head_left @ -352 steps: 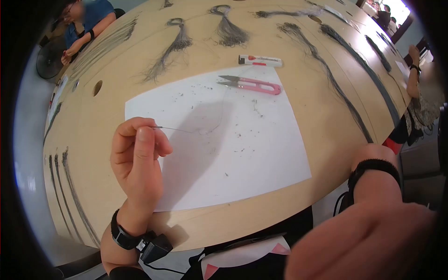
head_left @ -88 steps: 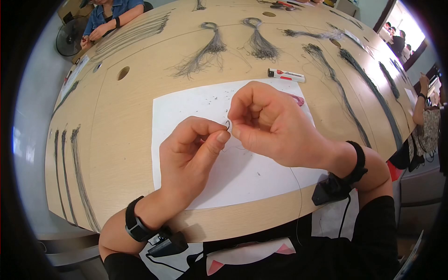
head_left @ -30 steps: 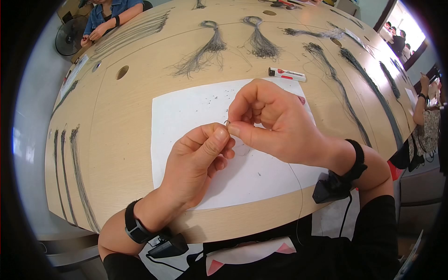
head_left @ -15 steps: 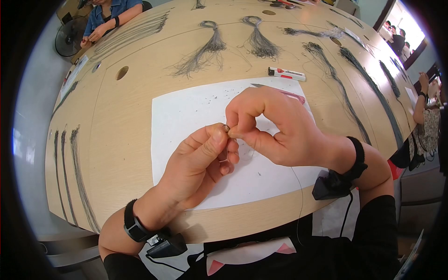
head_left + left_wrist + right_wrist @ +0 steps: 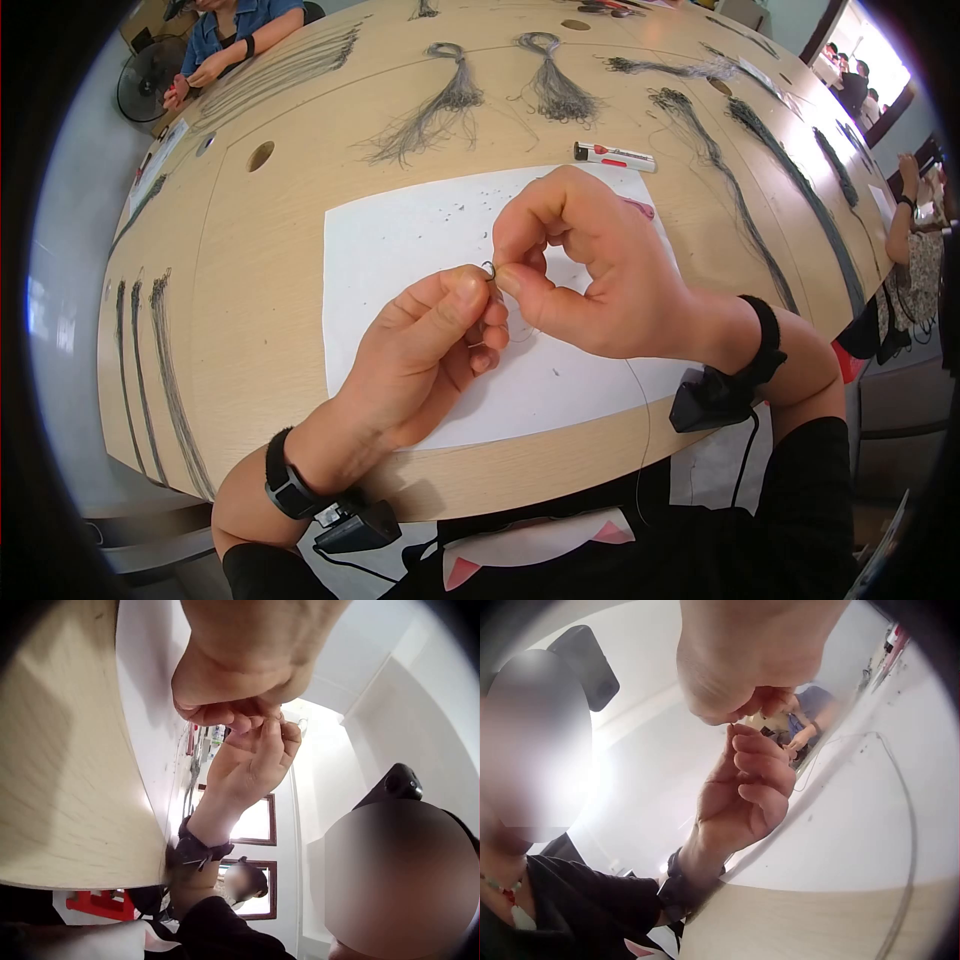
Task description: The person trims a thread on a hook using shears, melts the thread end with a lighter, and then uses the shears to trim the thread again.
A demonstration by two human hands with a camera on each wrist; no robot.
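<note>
Over a sheet of white paper, both hands meet fingertip to fingertip. My left hand pinches a small dark fish hook between thumb and index finger; its curved part shows above the fingertips. Right beside it, the thumb and index finger of my right hand come together at the hook, pinching thin fishing line. A length of line hangs from below the right hand past the table edge. In the right wrist view, the left hand faces the right hand, with the fingertips nearly touching.
Pink thread snips lie mostly hidden behind the right hand. A white marker lies beyond the paper, which carries dark specks. Bundles of line and thin strands lie around the table. Another person sits across.
Earlier the left hand alone held a thin strand; later both hands met over the paper. In the last second, the left fingers spread lower and the right fingertips shifted slightly around the hook.
</note>
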